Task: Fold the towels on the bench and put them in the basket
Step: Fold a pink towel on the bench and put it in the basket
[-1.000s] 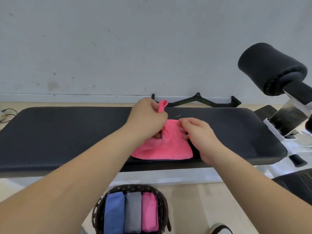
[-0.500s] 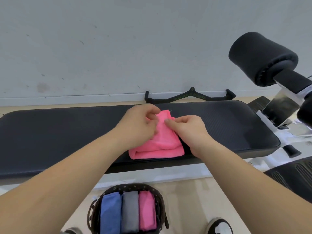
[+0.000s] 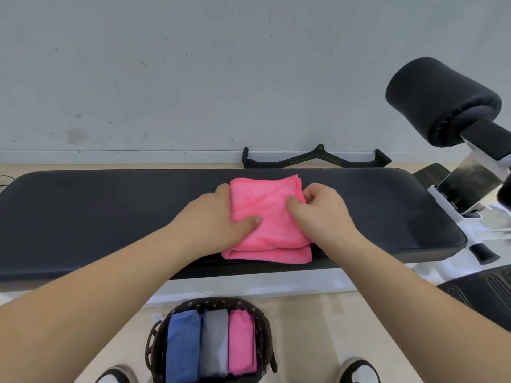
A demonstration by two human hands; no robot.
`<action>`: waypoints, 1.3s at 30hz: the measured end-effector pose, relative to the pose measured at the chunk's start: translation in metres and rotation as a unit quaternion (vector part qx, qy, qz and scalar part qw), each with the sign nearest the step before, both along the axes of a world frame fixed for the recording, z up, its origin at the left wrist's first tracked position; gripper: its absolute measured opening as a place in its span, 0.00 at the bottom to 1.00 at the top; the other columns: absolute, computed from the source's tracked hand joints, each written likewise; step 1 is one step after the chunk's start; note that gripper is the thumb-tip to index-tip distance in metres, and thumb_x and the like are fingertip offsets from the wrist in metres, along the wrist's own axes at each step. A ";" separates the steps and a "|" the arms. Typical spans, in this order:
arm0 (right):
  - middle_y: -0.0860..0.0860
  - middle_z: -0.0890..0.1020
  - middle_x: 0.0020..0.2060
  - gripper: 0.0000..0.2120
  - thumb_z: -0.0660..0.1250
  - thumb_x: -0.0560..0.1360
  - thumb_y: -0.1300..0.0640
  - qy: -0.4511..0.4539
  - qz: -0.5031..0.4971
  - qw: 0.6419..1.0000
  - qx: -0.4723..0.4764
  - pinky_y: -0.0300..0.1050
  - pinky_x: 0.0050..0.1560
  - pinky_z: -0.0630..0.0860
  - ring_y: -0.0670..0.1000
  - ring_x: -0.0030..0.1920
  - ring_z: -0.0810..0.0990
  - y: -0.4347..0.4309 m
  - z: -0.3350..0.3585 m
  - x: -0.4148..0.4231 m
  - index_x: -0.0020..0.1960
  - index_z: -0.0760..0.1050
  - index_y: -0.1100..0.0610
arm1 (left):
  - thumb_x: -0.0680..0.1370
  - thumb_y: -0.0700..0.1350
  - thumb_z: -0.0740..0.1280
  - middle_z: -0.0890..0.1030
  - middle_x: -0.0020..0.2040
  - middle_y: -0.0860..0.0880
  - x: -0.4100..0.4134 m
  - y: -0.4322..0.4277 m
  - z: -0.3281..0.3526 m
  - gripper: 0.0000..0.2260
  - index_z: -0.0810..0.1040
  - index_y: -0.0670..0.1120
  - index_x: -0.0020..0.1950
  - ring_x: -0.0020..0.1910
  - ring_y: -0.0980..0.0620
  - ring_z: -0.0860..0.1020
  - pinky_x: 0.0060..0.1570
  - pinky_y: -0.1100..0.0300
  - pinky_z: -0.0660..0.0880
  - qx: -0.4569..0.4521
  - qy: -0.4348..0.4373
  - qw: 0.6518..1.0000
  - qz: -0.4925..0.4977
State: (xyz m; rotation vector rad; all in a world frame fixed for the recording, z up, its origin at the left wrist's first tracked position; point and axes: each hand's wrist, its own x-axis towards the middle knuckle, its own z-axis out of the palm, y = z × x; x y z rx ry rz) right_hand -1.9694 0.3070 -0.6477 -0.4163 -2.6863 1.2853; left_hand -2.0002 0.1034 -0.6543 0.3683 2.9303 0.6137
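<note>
Since the towel [image 3: 269, 217] lies midway along the bench [image 3: 110, 217], folded to a thick square w/ its lowest layer poking out at the near edge, we judge we're at the squaring-up stage. Our left hand [image 3: 207, 219] rests at its left side, thumb flat on top; can't tell if the fingers are tucked under. Our right hand [image 3: 323, 214] pinches the stacked edges on the right, thumb on top. To do it well: line up the layers, press creases flat, prob. fold once more to a strip like the stowed towels [image 3: 214, 341] in the basket [image 3: 215, 302] below, & grip both sides so nothing unrolls on the lift.
</note>
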 end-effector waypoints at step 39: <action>0.46 0.72 0.44 0.11 0.71 0.65 0.49 -0.024 0.166 0.973 0.156 0.46 0.45 0.71 0.49 0.44 0.73 -0.019 -0.003 0.012 0.43 0.72 0.47 | 0.71 0.47 0.78 0.84 0.41 0.53 0.020 0.032 0.030 0.24 0.77 0.52 0.66 0.38 0.60 0.80 0.45 0.64 0.75 0.226 -0.069 0.972 0.006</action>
